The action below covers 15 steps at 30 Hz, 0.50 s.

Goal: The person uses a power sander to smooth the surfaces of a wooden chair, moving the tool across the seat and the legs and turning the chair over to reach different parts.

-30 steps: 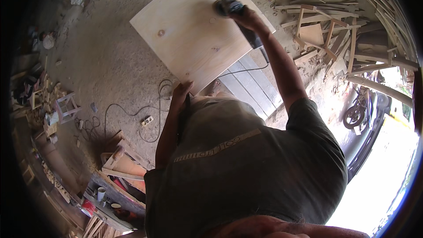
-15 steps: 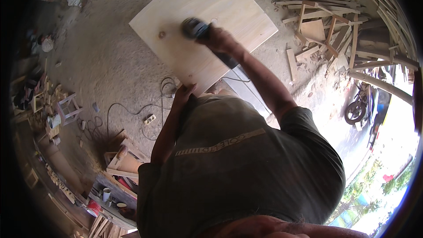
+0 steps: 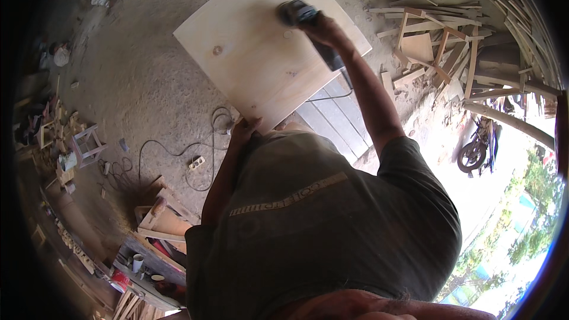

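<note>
A pale wooden panel [image 3: 237, 71] with a few dark knots lies flat in front of me, one corner close to my waist. My right hand [image 3: 325, 29] is wrapped round the body of a corded angle grinder [image 3: 296, 12]. Its dark round head rests over the panel's far right part, and the rear of its body reaches past the right edge. At the near left corner my left hand [image 3: 246, 128] grips the panel's edge, its thumb on top. The fingers beneath are hidden.
A cable and a power strip [image 3: 197, 163] lie on the floor at left. Grey boards [image 3: 335, 112] show beneath the panel's right side. Scrap wood and frames [image 3: 418, 47] are piled at right, near a motorcycle [image 3: 474, 148]. A small wooden stool [image 3: 89, 145] stands far left.
My right hand has moved the angle grinder away from me and to the right across the panel. My left hand stays at the near corner.
</note>
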{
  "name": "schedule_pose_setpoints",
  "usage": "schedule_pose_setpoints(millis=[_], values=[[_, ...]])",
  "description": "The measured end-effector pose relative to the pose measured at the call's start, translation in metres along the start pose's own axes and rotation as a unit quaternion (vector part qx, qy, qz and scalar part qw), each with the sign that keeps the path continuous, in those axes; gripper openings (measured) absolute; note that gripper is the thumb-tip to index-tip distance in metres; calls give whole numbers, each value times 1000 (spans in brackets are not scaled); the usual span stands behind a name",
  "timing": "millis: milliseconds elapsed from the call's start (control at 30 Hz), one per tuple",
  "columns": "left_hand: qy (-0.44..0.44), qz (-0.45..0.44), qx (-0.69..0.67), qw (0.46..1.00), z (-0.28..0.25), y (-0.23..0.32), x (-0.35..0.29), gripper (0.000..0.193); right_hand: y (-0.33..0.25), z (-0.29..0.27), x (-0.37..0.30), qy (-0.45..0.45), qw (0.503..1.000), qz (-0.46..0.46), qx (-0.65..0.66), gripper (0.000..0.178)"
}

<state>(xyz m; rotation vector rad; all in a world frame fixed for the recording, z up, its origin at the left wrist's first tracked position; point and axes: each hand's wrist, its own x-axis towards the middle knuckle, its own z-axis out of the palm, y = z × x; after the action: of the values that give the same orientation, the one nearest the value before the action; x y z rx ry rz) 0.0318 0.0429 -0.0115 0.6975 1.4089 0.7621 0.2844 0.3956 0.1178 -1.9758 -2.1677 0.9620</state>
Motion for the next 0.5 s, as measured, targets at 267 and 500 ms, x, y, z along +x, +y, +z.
schedule_pose_setpoints(millis=[267,500], values=[[16,-21,63,998,-5,-9,2,61,29,-28,50,101,990,-12,96,75],[29,-29,51,998,-2,-4,-2,61,-78,104,-20,-42,991,-130,6,84]])
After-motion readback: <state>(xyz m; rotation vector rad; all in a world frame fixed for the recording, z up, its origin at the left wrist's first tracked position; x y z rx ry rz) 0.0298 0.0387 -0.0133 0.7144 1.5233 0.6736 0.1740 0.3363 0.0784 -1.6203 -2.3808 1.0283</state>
